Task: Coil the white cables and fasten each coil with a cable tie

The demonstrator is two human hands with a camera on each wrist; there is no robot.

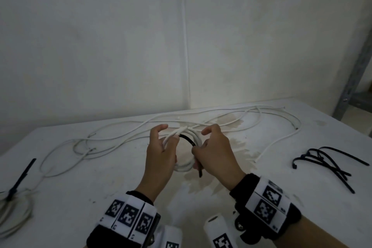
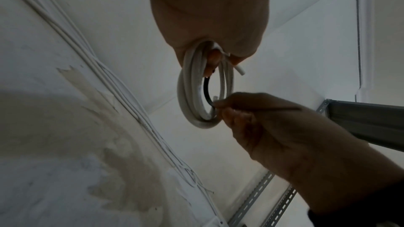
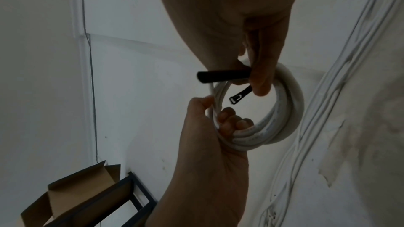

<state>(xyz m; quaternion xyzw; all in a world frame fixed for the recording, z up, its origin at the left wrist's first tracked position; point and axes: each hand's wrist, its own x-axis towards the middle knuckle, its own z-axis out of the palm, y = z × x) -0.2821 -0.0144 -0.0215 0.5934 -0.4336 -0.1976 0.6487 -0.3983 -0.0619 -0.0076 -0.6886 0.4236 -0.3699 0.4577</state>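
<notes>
A small coil of white cable (image 1: pixel 183 167) is held upright above the table between both hands. My left hand (image 1: pixel 161 151) grips its left side, fingers curled through the loop (image 3: pixel 229 120). My right hand (image 1: pixel 215 151) pinches a black cable tie (image 1: pixel 189 140) that arcs through the coil's middle. In the right wrist view the tie's strap (image 3: pixel 223 76) sticks out left of the fingers and its head (image 3: pixel 236 98) hangs inside the coil (image 3: pixel 288 110). The left wrist view shows the coil (image 2: pixel 190 96) hanging from my left hand (image 2: pixel 207 15), with the tie (image 2: pixel 207 91) inside it.
Loose white cables (image 1: pixel 124 137) sprawl across the back of the white table (image 1: pixel 281 197). Several black cable ties (image 1: pixel 326 162) lie at the right. A coil (image 1: pixel 14 213) with a black tie (image 1: pixel 20 179) round it sits at the left edge. A metal shelf frame (image 1: pixel 354 78) stands at the right.
</notes>
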